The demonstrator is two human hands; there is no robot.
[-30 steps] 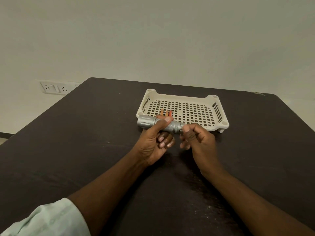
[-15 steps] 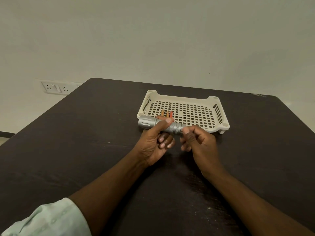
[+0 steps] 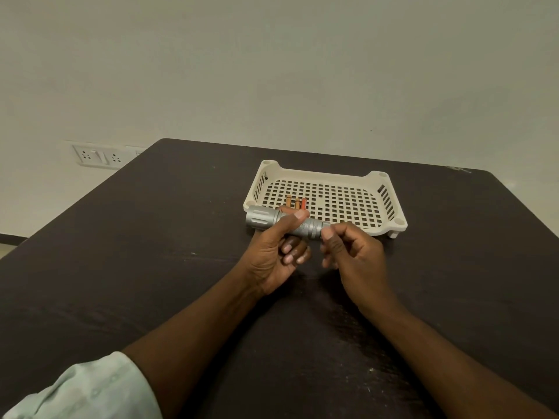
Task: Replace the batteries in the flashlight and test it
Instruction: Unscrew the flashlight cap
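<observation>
A silver flashlight [image 3: 266, 219] is held sideways above the dark table, its wide head pointing left. My left hand [image 3: 276, 252] grips its barrel from below, thumb across the top. My right hand [image 3: 352, 252] pinches the tail cap at the flashlight's right end between thumb and fingertips. Three small batteries [image 3: 296, 202], two orange-brown and one red, lie side by side in the cream perforated tray [image 3: 390, 201] just behind the flashlight; my left fingers hide their near ends.
The tray stands on the dark table [image 3: 151, 252] past my hands. A white wall socket plate [image 3: 95, 156] sits on the wall beyond the table's left edge. A pale sleeve [image 3: 87, 388] covers my left forearm near the bottom.
My right fingers have shifted slightly on the tail cap. The flashlight and left hand stay almost in the same place.
</observation>
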